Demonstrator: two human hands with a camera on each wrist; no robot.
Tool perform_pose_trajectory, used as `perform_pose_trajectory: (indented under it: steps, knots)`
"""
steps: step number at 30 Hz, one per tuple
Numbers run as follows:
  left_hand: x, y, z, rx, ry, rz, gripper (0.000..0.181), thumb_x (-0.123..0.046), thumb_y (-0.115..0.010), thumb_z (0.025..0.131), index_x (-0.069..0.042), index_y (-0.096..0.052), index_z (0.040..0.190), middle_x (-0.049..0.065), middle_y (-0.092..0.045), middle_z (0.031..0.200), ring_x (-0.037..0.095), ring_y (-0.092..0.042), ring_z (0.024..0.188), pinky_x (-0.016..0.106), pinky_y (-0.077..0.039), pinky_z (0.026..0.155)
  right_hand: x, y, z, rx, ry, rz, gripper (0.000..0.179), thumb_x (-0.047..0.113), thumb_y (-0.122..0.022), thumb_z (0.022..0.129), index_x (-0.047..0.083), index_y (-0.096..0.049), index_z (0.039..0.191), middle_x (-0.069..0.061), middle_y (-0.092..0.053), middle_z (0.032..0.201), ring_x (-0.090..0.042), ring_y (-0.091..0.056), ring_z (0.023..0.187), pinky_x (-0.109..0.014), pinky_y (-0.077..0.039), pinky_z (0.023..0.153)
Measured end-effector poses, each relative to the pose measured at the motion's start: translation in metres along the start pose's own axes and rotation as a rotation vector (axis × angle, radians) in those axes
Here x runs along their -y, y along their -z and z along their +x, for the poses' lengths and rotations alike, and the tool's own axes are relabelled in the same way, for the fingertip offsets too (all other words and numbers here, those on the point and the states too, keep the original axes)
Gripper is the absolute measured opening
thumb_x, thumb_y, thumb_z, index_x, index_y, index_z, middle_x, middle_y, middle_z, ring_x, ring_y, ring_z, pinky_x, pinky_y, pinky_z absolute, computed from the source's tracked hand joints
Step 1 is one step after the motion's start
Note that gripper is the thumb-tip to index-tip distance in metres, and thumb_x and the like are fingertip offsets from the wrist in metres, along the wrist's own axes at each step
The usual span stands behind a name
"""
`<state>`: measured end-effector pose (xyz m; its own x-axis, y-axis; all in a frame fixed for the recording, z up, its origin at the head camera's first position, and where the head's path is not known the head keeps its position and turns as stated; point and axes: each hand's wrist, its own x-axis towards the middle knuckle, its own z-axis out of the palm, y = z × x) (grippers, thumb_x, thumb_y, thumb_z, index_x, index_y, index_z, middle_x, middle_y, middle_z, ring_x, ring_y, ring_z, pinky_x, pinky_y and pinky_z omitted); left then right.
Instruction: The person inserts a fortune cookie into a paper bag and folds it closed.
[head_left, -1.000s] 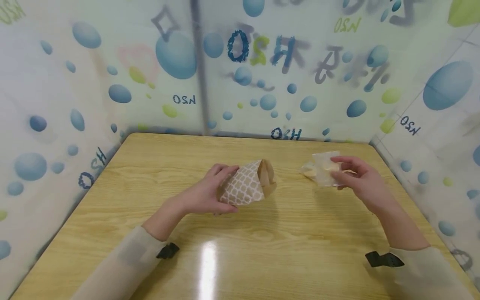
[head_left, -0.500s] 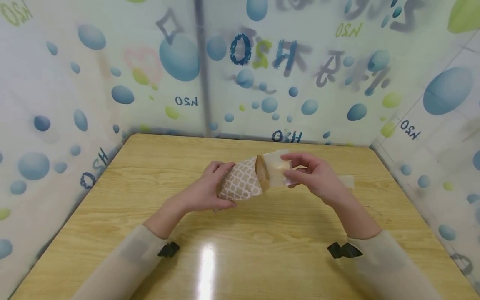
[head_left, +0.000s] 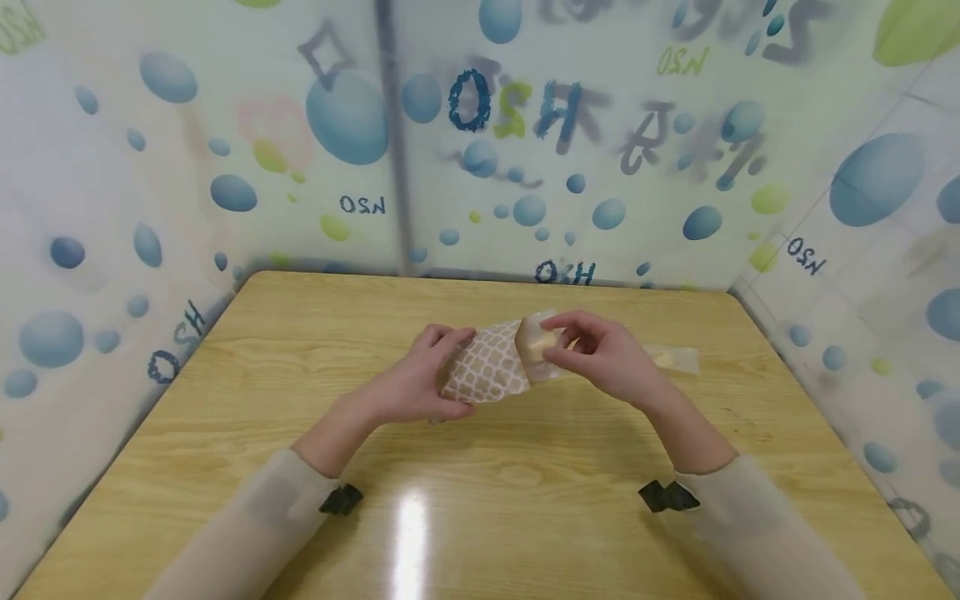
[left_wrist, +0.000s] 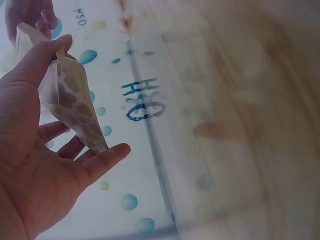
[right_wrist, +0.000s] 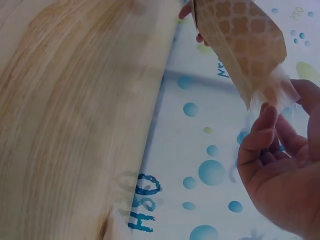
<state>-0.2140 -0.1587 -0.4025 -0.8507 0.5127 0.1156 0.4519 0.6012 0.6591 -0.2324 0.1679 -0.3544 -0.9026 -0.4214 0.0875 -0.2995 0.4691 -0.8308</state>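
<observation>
Over the table (head_left: pixel 480 533), the left hand (head_left: pixel 412 379) grips the patterned paper bag (head_left: pixel 487 364). The right hand (head_left: pixel 611 360) has edged closer, pinching a see-through packet (head_left: pixel 537 347) that's now further inside the bag's mouth, so it seems partly bagged.

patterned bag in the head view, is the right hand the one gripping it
No, the left hand grips the patterned bag, while the right hand pinches a translucent packet at its open end.
</observation>
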Motion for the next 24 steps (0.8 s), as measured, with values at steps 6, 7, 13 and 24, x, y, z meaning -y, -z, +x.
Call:
perform_pose_trajectory:
  steps: [6, 7, 13, 24]
  knots:
    - [-0.001, -0.003, 0.004, 0.011, -0.003, -0.001, 0.111, -0.03, -0.096, 0.084, -0.011, -0.03, 0.172, 0.02, -0.037, 0.157, 0.035, -0.048, 0.14, 0.06, -0.05, 0.119, 0.003, -0.008, -0.001, -0.003, -0.004, -0.019, 0.038, 0.026, -0.079, 0.103, 0.015, -0.072, 0.139, -0.009, -0.07, 0.105, -0.018, -0.056, 0.072, -0.028, -0.048, 0.059]
    - [0.0, -0.003, 0.004, 0.013, 0.0, -0.002, 0.111, -0.03, -0.096, 0.085, -0.012, -0.03, 0.172, 0.02, -0.037, 0.157, 0.035, -0.048, 0.14, 0.06, -0.05, 0.118, 0.003, -0.008, -0.001, 0.001, -0.006, -0.023, 0.038, 0.027, -0.079, 0.104, 0.015, -0.072, 0.139, -0.009, -0.07, 0.106, -0.018, -0.056, 0.072, -0.028, -0.048, 0.058]
    - [0.0, -0.003, 0.006, 0.025, 0.02, -0.028, 0.111, -0.03, -0.096, 0.085, -0.013, -0.03, 0.172, 0.019, -0.036, 0.157, 0.035, -0.047, 0.14, 0.059, -0.049, 0.119, -0.001, -0.006, -0.004, -0.022, -0.023, -0.024, 0.036, 0.032, -0.07, 0.11, 0.02, -0.071, 0.143, -0.009, -0.067, 0.105, -0.023, -0.059, 0.073, -0.03, -0.048, 0.057]
    - [0.0, -0.004, 0.012, 0.024, -0.006, -0.035, 0.11, -0.031, -0.096, 0.085, -0.013, -0.031, 0.172, 0.018, -0.037, 0.157, 0.034, -0.046, 0.14, 0.06, -0.05, 0.118, -0.007, -0.005, -0.006, -0.019, -0.005, -0.029, 0.032, 0.029, -0.075, 0.107, 0.017, -0.076, 0.136, -0.01, -0.068, 0.107, -0.02, -0.052, 0.071, -0.027, -0.044, 0.057]
